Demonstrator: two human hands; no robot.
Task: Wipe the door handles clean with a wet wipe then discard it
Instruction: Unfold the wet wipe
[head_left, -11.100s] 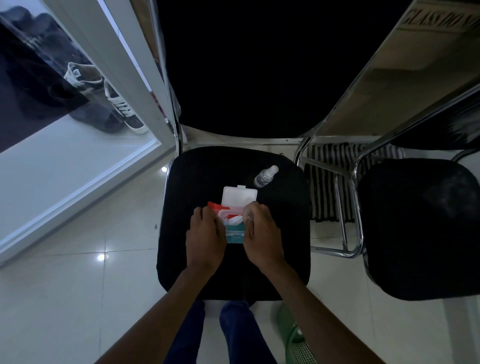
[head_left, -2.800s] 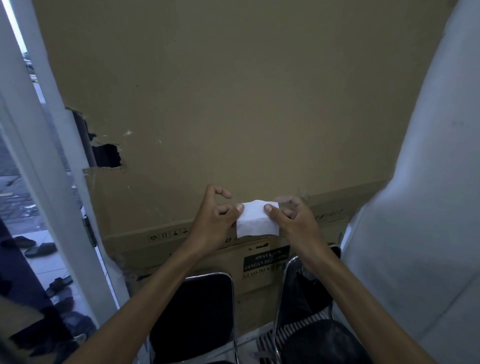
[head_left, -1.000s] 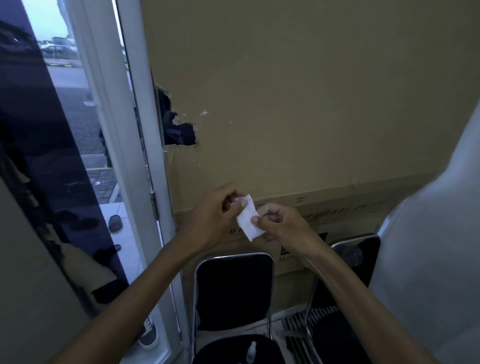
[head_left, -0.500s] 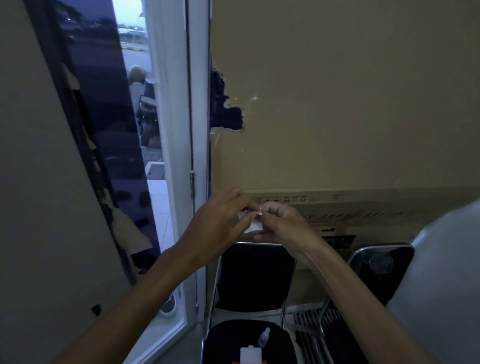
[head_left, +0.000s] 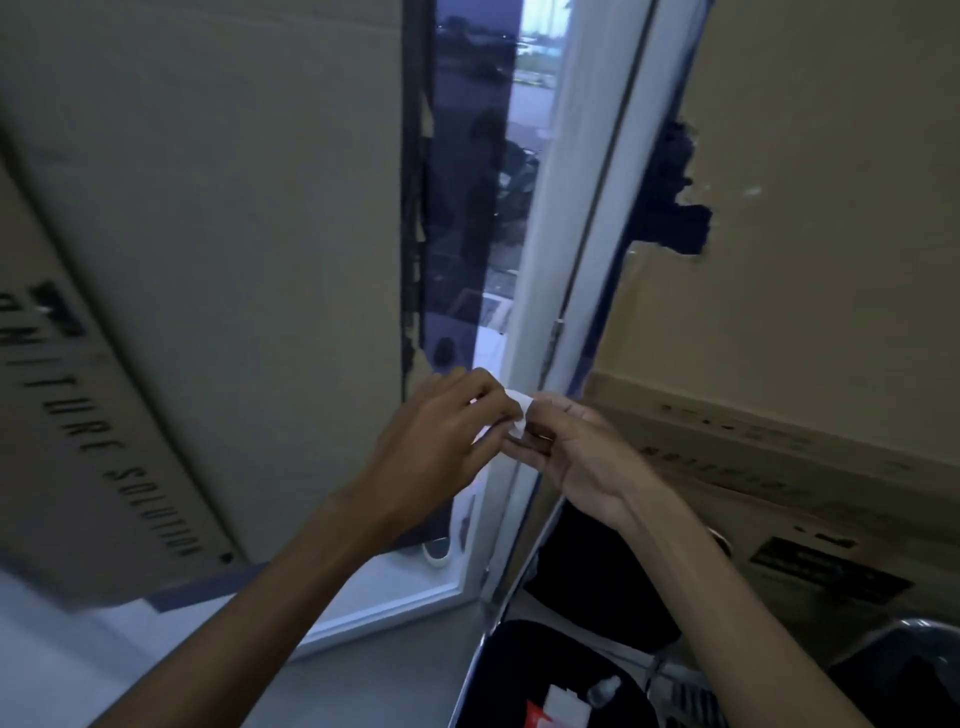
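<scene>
A small white wet wipe (head_left: 515, 415) is folded up between both hands at chest height, mostly hidden by fingers. My left hand (head_left: 439, 441) pinches its left side and my right hand (head_left: 576, 452) pinches its right side. Behind the hands stands a white door frame (head_left: 550, 270) with a dark tinted glass panel (head_left: 457, 208). No door handle shows in this view. The wipe pack (head_left: 553, 709), red with its white lid up, lies on a black chair seat (head_left: 519, 670) at the bottom.
A cardboard-covered panel (head_left: 208, 234) with printed letters fills the left. Cardboard (head_left: 831, 260) with a torn hole covers the wall on the right. A small clear bottle (head_left: 602, 691) lies beside the pack. A second black chair (head_left: 914, 670) stands at the bottom right. A shoe (head_left: 441, 545) lies outside.
The view has swung left, bringing the door frame and the lettered panel to the middle. Both hands have kept folding the wipe, which is now smaller and more hidden.
</scene>
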